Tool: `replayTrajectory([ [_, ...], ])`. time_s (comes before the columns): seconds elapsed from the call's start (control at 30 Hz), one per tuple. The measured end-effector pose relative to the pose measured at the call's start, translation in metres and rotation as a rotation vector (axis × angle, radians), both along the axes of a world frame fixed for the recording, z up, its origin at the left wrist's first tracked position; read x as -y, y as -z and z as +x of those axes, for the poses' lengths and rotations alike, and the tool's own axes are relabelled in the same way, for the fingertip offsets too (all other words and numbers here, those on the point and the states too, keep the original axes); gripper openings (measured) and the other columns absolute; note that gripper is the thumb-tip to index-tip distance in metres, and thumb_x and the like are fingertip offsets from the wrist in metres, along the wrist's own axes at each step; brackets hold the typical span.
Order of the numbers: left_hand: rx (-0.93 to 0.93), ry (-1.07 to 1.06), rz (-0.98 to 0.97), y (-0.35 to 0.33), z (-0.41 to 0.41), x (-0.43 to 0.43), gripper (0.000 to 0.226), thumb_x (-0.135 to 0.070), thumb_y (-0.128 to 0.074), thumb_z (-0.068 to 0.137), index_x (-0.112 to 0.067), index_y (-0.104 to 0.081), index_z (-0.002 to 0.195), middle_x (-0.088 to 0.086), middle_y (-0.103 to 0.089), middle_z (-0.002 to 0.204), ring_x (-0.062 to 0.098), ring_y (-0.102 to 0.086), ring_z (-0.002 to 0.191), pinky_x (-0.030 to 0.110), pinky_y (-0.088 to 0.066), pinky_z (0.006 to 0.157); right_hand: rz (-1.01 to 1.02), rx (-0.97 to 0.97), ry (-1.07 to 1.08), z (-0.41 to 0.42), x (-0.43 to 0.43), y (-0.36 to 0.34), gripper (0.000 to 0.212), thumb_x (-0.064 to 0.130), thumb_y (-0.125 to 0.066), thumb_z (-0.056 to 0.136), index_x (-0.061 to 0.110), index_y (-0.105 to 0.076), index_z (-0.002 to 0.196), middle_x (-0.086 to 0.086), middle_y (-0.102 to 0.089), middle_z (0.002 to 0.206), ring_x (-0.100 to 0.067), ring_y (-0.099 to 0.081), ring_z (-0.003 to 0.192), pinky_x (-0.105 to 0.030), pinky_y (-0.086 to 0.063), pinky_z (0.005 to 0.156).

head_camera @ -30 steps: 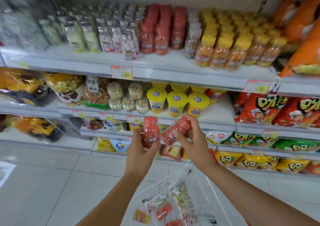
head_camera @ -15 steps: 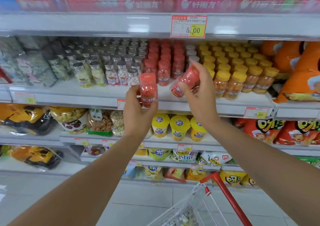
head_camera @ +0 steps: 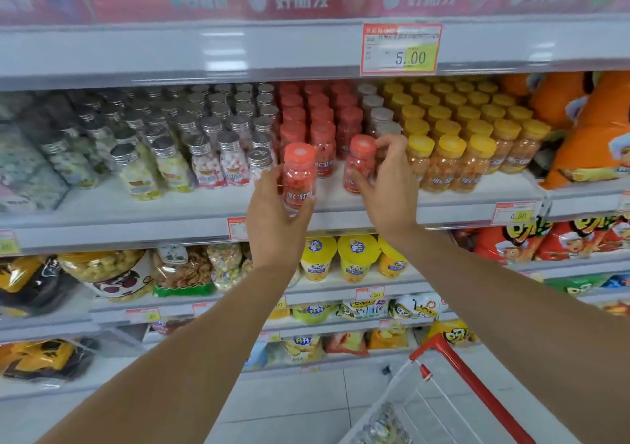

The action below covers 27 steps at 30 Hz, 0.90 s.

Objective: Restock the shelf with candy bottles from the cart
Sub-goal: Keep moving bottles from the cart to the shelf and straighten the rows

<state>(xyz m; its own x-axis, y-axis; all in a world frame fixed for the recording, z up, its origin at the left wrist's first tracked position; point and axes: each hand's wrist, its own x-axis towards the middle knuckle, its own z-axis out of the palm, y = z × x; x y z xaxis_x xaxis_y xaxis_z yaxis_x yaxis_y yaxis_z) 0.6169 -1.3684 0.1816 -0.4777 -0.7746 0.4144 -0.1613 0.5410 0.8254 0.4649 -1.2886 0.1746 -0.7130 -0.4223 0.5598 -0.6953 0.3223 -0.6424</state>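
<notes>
1. Left hand grips a red-capped candy bottle, upright, at the front edge of the shelf.
2. Right hand grips a second red bottle, slightly tilted, apparently touching the shelf beside the yellow-capped bottles.
3. Cart, lower right.

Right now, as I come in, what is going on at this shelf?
A person is putting candy bottles on the shelf. The left hand holds one red-capped bottle upright at the shelf's front edge. The right hand grips a second red bottle, slightly tilted, at the front of the red rows; whether it already stands is unclear. The cart is at the lower right.
</notes>
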Motion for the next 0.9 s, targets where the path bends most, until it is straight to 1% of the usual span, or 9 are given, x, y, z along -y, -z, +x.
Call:
replayTrajectory([
  [0.13, 0.011, -0.004, -0.019, 0.004, -0.001, 0.005, 0.052, -0.020, -0.072, 0.084, -0.016, -0.050, 0.131, -0.001, -0.064, 0.113, 0.017, -0.060, 0.097, 0.040, -0.049, 0.088, 0.037, 0.020, 0.008, 0.004, -0.009, 0.002, 0.045, 0.025, -0.073, 0.083, 0.011, -0.038, 0.106, -0.006, -0.054, 0.102, -0.023, -0.055, 0.083, -0.035, -0.042, 0.064],
  [0.23, 0.032, -0.007, -0.047, 0.007, -0.004, 0.004, 0.054, -0.022, -0.071, 0.085, -0.014, -0.048, 0.134, 0.002, -0.064, 0.117, 0.021, -0.061, 0.102, 0.047, -0.046, 0.094, 0.073, -0.053, -0.058, 0.009, -0.022, 0.009, 0.025, 0.023, -0.065, 0.088, 0.013, -0.048, 0.103, -0.004, -0.053, 0.102, -0.022, -0.054, 0.088, -0.042, -0.047, 0.073],
  [0.3, 0.043, -0.014, -0.050, 0.009, -0.005, 0.004, 0.052, -0.024, -0.070, 0.085, -0.014, -0.049, 0.131, 0.001, -0.066, 0.114, 0.022, -0.061, 0.101, 0.050, -0.045, 0.095, 0.090, -0.038, -0.114, 0.013, -0.028, 0.012, 0.017, 0.024, -0.060, 0.089, 0.017, -0.055, 0.104, -0.003, -0.052, 0.104, -0.022, -0.054, 0.093, -0.045, -0.047, 0.083],
  [0.4, 0.050, -0.022, -0.028, 0.009, -0.005, 0.004, 0.049, -0.028, -0.069, 0.085, -0.016, -0.051, 0.129, -0.002, -0.068, 0.100, 0.023, -0.062, 0.095, 0.050, -0.045, 0.094, 0.124, -0.021, -0.131, 0.017, -0.029, 0.011, 0.025, 0.026, -0.055, 0.090, 0.018, -0.062, 0.113, -0.008, -0.056, 0.107, -0.026, -0.055, 0.100, -0.049, -0.044, 0.090],
  [0.47, 0.051, -0.025, -0.030, 0.008, -0.005, 0.002, 0.048, -0.026, -0.069, 0.085, -0.016, -0.051, 0.129, -0.007, -0.066, 0.089, 0.021, -0.062, 0.087, 0.050, -0.045, 0.094, 0.154, -0.014, -0.141, 0.017, -0.028, 0.011, 0.030, 0.026, -0.053, 0.090, 0.018, -0.063, 0.117, -0.010, -0.059, 0.110, -0.028, -0.055, 0.106, -0.051, -0.042, 0.093],
  [0.53, 0.048, -0.023, -0.032, 0.006, -0.005, 0.001, 0.048, -0.025, -0.070, 0.085, -0.015, -0.052, 0.128, -0.010, -0.062, 0.085, 0.020, -0.062, 0.086, 0.051, -0.045, 0.094, 0.186, -0.008, -0.150, 0.016, -0.029, 0.010, 0.033, 0.026, -0.050, 0.091, 0.017, -0.064, 0.120, -0.011, -0.061, 0.113, -0.028, -0.054, 0.111, -0.053, -0.040, 0.096],
  [0.63, 0.047, -0.015, -0.030, 0.005, -0.003, 0.001, 0.048, -0.026, -0.071, 0.085, -0.015, -0.053, 0.128, -0.009, -0.064, 0.088, 0.019, -0.063, 0.088, 0.049, -0.043, 0.097, 0.227, 0.018, -0.176, 0.014, -0.028, 0.010, 0.037, 0.030, -0.048, 0.091, 0.018, -0.065, 0.122, -0.011, -0.061, 0.114, -0.028, -0.054, 0.112, -0.055, -0.040, 0.098],
  [0.73, 0.051, -0.027, -0.032, 0.004, -0.002, 0.001, 0.047, -0.027, -0.071, 0.086, -0.015, -0.053, 0.127, -0.006, -0.067, 0.094, 0.016, -0.061, 0.088, 0.046, -0.039, 0.100, 0.313, 0.065, -0.198, 0.009, -0.023, 0.007, 0.043, 0.037, -0.044, 0.093, 0.022, -0.061, 0.129, -0.010, -0.059, 0.125, -0.027, -0.051, 0.121, -0.052, -0.037, 0.103],
  [0.9, 0.055, -0.035, -0.015, 0.002, -0.002, 0.001, 0.046, -0.029, -0.070, 0.086, -0.016, -0.053, 0.127, -0.004, -0.068, 0.096, 0.018, -0.061, 0.090, 0.044, -0.035, 0.101, 0.314, 0.110, -0.209, 0.002, -0.019, 0.003, 0.035, 0.024, -0.052, 0.099, 0.020, -0.058, 0.133, -0.015, -0.054, 0.127, -0.028, -0.048, 0.122, -0.040, -0.038, 0.103],
])
